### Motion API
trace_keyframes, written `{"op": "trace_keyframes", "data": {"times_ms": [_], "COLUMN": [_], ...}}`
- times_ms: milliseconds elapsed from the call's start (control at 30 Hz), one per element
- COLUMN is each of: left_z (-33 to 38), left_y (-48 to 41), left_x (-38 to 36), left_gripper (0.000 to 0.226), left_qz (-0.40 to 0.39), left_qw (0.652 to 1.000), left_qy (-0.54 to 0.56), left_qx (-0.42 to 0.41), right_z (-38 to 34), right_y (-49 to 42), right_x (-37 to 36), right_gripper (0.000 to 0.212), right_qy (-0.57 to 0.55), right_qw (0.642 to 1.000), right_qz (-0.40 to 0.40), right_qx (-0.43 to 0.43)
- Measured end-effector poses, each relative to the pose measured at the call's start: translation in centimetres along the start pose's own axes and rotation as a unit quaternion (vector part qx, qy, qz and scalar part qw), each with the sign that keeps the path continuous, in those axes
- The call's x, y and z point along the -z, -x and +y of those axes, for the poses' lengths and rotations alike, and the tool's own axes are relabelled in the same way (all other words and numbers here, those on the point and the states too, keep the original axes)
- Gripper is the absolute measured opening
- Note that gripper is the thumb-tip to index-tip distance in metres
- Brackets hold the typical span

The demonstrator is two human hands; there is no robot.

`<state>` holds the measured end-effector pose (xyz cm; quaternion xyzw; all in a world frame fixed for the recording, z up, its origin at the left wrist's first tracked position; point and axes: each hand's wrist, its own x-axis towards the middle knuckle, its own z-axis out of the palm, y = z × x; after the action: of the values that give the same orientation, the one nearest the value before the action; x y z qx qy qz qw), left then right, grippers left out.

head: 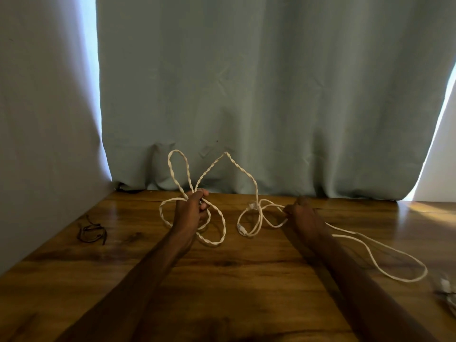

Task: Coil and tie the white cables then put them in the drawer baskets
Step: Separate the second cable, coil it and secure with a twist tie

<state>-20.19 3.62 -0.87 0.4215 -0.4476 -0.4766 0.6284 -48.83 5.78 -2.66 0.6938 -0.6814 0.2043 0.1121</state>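
A long white twisted cable [243,171] runs across the wooden table [222,280]. My left hand [191,211] grips several of its loops in a bunch above the tabletop; some loops stand up, others hang down. From there the cable arches up and drops to the right, where its loose end with clear plugs [240,228] lies on the wood. My right hand [302,212] pinches a strand of the cable there, low on the table. Behind my right arm the cable trails in a long loop [394,262] toward the right edge.
A thin dark cord [91,232] lies tangled at the table's left side near the wall. More pale cable ends [446,290] show at the right edge. A grey-green curtain [246,95] hangs along the table's back edge. No drawer baskets are in view.
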Motion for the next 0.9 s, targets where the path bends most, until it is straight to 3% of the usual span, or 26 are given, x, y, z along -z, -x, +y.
{"op": "trace_keyframes", "data": {"times_ms": [267,533,633,767,833,900], "left_z": [-0.1,-0.4,-0.8,-1.2,-1.2,-1.3], "left_y": [0.1,-0.3,-0.5,-0.6,-0.7,-0.7], "left_x": [0.0,0.1,0.1,0.2,0.3,0.5], "left_gripper": [0.024,0.026,0.029,0.030,0.030,0.030], "left_qz": [0.006,-0.016,-0.024,-0.031,-0.031,-0.039], "left_qw": [1.000,1.000,0.998,0.996,0.995,0.995], "left_qy": [-0.009,-0.019,-0.053,-0.081,-0.094,-0.093], "left_qx": [-0.003,0.004,0.022,0.012,-0.002,-0.013], "right_z": [-0.3,-0.2,-0.3,-0.5,-0.2,-0.2], "right_y": [0.2,0.3,0.4,0.6,0.4,-0.1], "right_x": [-0.1,0.3,0.0,-0.1,0.2,0.8], "right_gripper": [0.036,0.036,0.044,0.067,0.068,0.056], "right_qy": [0.056,0.002,-0.039,-0.048,-0.050,-0.079], "right_qw": [0.998,0.998,0.996,0.996,0.997,0.992], "right_qz": [0.030,0.067,0.076,0.033,0.049,0.093], "right_qx": [0.010,-0.018,-0.024,-0.067,-0.043,0.020]}}
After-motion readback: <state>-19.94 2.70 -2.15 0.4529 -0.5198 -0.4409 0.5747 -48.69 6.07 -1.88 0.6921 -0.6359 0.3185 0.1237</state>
